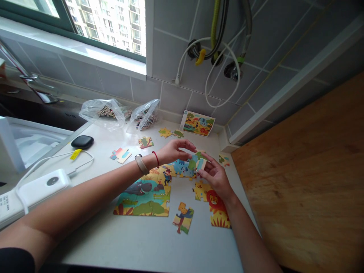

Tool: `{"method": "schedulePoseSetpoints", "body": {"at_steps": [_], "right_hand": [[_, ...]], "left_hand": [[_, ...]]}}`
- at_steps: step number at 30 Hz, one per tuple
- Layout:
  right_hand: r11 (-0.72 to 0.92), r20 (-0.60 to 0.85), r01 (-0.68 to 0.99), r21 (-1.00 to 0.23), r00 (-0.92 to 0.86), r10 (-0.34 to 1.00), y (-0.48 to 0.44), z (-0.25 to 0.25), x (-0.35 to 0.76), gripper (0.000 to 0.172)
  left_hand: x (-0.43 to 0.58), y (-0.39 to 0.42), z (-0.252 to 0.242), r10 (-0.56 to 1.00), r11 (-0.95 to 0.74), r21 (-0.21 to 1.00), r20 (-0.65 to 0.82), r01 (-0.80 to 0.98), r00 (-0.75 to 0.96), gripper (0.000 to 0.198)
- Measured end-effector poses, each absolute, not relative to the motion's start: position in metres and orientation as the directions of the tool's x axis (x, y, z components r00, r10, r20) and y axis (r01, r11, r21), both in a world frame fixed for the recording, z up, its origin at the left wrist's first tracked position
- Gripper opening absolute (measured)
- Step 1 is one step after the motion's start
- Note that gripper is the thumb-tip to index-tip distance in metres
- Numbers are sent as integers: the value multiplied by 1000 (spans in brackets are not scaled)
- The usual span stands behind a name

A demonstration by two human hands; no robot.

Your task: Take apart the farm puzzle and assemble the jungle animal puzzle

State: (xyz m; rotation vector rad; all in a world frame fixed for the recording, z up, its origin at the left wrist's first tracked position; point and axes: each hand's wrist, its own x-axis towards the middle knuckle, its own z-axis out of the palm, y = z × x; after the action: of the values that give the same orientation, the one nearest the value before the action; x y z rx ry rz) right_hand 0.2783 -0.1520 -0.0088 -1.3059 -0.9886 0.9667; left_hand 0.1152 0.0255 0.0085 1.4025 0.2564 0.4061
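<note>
We have a pale blue puzzle piece in our right hand. The fingers of that hand bend in and seem to pinch it, right by the blue animal pieces. Our left hand is half open. Its fingers arch over the joined pieces, and we cannot tell if they touch them.

The blue animal pieces join onto the big hippo part. It looks like we are at the step of adding one more piece to the picture. The next move seems to call for turning the pale blue piece until its bumps match a gap, then pressing it in softly.

The lion part lies under our right hand, close to the right edge of the white counter. A bump there could push it toward the wooden board. A loose piece lies between the hippo part and the lion part. The front of the counter has the most open room for our hands.

Up by the tile wall, a small picture card leans back. Two clear plastic bags of pieces sit near it. On the left are a black case and a white power strip.
</note>
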Motion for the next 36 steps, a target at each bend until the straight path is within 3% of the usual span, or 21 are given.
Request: {"method": "schedulePoseSetpoints", "body": {"at_steps": [3,7,11,14,20,26,30,36], "right_hand": [[15,24,31,-999,322,946,-151,-7,275,49],[35,76,92,-995,489,869,-148,-8,281,53],[23,61,68,-997,625,779,-145,-11,291,62],[4,39,56,-998,639,768,-144,-15,295,58],[-28,77,163,-986,600,796,-145,-25,296,48],[-76,172,396,-915,554,815,-134,-20,310,50],[-67,180,500,-864,428,886,-102,-7,324,38],[-83,37,524,-848,214,976,-63,-8,322,34]], "left_hand": [[117,22,10,475,122,985,48,-120,878,34],[118,26,10,501,76,994,32,-81,865,24],[115,36,8,543,-221,975,136,-15,829,15],[112,41,8,524,-468,882,225,57,822,12],[106,46,7,415,-725,673,252,150,874,14],[105,45,-5,300,-885,415,164,210,940,36],[109,41,-15,289,-896,409,235,176,928,29],[108,39,-33,397,-884,398,357,247,846,27]]}}
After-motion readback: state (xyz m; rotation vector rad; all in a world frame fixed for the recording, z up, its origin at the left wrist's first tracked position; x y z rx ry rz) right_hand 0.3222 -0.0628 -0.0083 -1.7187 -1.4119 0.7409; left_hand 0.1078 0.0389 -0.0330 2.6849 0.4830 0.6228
